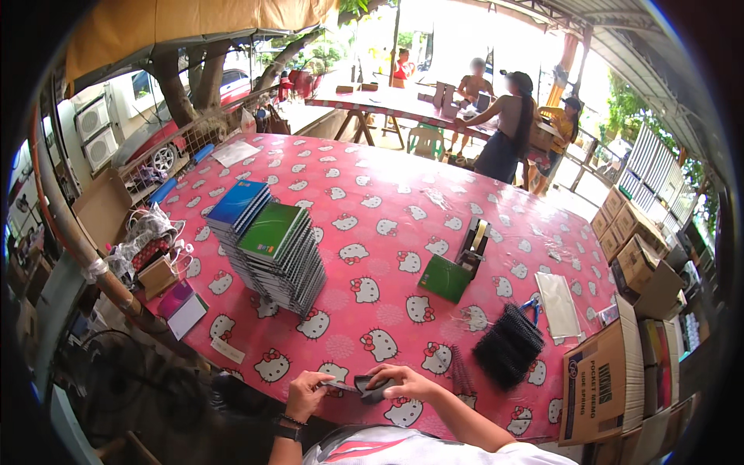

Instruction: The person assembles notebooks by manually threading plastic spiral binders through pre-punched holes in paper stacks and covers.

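The small dark object [370, 387] sits at the near edge of the table [403, 194], right in front of you, on the pink cartoon-cat tablecloth. Your right hand [403, 380] lies over it with the fingers curled down onto its top. Your left hand [307, 393] pinches a thin dark strip [339, 385] that runs up to the object; thumb and fingers are closed together on its end. What the object is exactly, you cannot tell at this size.

Just to your right lies a heap of black spiral binding coils [509, 346], with blue-handled pliers [532, 308] beyond it. Farther out a green notebook [445, 278] leans beside a tape dispenser [473, 242]. To the left stand two stacks of spiral notebooks [273, 252]. Cardboard boxes [612, 380] crowd the right edge.
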{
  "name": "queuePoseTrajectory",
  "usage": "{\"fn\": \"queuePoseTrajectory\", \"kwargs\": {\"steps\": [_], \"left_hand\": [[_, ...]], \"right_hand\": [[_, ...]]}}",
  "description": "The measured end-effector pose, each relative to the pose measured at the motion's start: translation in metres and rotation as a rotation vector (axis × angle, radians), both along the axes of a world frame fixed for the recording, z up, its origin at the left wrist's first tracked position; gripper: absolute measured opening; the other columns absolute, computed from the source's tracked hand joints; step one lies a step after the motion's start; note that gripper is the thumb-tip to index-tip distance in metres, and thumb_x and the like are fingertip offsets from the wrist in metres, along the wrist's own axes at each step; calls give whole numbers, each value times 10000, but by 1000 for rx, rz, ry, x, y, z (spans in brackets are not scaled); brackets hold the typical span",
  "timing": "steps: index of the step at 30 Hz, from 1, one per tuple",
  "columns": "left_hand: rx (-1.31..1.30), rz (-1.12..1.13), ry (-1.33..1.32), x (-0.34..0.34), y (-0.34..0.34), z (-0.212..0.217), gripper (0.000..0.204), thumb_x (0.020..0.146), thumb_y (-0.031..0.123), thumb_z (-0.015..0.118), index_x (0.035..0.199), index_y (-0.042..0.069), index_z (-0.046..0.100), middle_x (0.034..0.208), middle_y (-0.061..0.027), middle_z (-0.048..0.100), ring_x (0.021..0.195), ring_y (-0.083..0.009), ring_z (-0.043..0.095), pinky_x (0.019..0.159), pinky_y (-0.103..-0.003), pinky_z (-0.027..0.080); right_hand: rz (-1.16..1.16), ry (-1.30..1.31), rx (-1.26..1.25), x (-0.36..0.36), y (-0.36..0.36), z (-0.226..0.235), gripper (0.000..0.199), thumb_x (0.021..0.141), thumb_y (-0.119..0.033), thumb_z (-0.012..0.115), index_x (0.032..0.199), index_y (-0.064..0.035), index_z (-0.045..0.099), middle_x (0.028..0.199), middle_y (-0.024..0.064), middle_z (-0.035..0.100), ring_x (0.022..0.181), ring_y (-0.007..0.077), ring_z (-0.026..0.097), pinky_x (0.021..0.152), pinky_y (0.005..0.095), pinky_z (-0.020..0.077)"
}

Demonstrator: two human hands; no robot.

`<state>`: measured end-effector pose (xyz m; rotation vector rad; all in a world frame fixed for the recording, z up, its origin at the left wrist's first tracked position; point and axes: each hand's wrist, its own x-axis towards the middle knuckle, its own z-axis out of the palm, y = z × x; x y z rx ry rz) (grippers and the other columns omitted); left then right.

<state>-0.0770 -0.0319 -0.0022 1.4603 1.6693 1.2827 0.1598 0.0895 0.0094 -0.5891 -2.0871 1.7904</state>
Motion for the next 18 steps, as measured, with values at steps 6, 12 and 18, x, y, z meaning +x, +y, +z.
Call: {"fn": "queuePoseTrajectory", "kwargs": {"steps": [6,12,18], "left_hand": [[-57,-70,-245,4,3,-21,259,713,-107,610,926,16,689,860,-68,686,757,-122,662,646,-232,525],[-34,-107,-129,3,3,-29,242,719,-78,619,927,20,694,877,-76,697,779,-120,664,658,-239,527],[-25,-127,-171,10,8,-20,229,732,-54,642,946,11,690,868,-94,693,756,-126,665,660,-240,528]], "right_hand": [[60,108,-122,-3,9,-5,458,684,-447,749,980,-103,689,1145,146,552,1063,275,512,886,375,425],[0,-198,161,-11,20,-3,463,712,-441,723,1021,-99,675,1176,129,544,1096,252,504,870,359,428],[-271,-312,585,-5,19,0,540,692,-446,744,1081,-90,627,1206,168,502,1138,336,438,944,417,396]]}}
